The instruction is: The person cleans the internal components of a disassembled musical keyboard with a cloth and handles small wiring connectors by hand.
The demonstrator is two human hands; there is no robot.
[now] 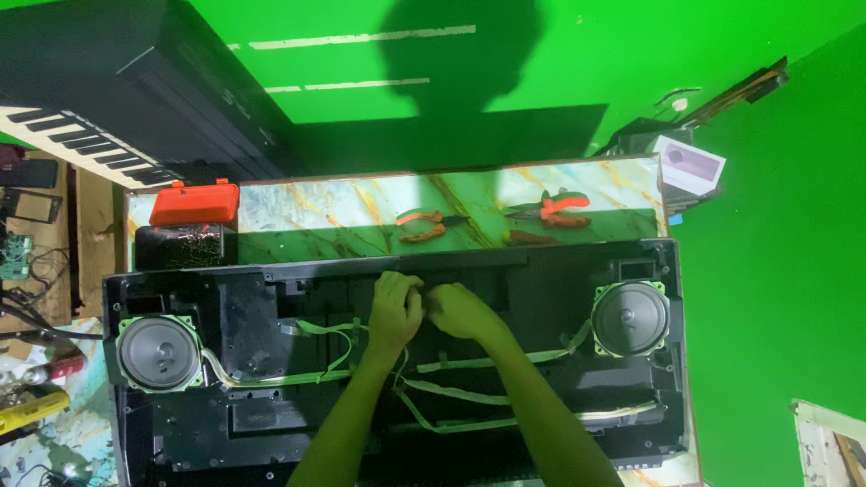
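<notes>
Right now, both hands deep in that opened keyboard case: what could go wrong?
1. The left hand and right hand work close together near the rear edge, right above the flat ribbon cables; a forearm could snag or crease one.
2. The round speakers sit with cones exposed; a slipped tool could dent one.
3. The orange-handled pliers lie loose on the marbled table just behind the case and could get knocked in.
</notes>
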